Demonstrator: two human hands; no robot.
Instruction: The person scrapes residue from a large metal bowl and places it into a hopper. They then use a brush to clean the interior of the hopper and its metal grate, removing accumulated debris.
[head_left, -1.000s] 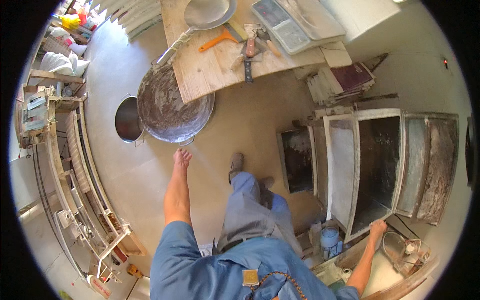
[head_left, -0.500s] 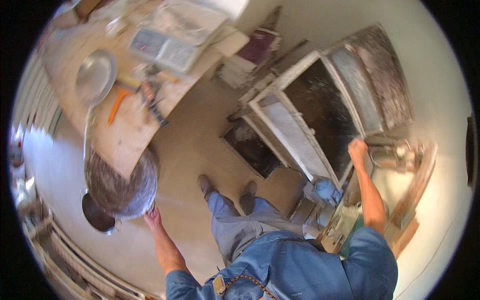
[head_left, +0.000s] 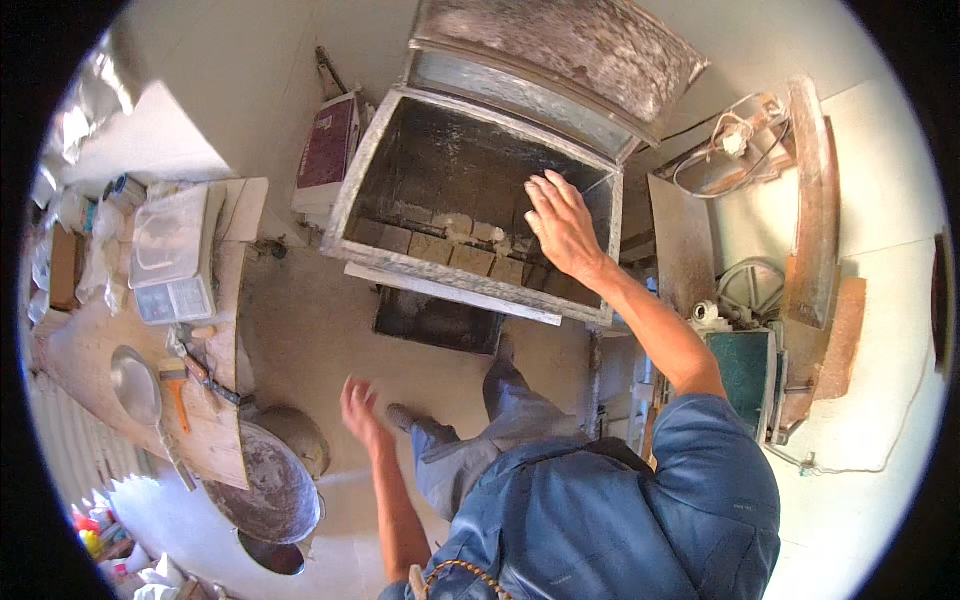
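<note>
My right hand (head_left: 562, 225) reaches over the right side of an open chest (head_left: 345, 205), its fingers stretched out and holding nothing. The chest has a pale, worn rim, and its mottled lid (head_left: 560, 55) is tilted up at the back. Down in its dark inside lie several square, tan blocks (head_left: 472, 260). My left hand (head_left: 365, 415) hangs in the air above the floor, fingers apart and nothing in it. Nearest to it on the left is a big round, dusty pan (head_left: 265, 485), partly under a table corner, with a gap between hand and pan.
On the wooden table (head_left: 95, 345) at left lie a scale (head_left: 175, 290), a steel ladle (head_left: 137, 385), an orange-handled brush (head_left: 175, 390) and other tools. A dark tray (head_left: 440, 322) sits below the chest's front. Boards (head_left: 810, 200) and a green machine (head_left: 742, 375) stand at right.
My left hand has come away from the round pan's rim and moved rightward. My right hand, closed at the chest's edge before, has opened over its inside. The view has turned toward the chest.
</note>
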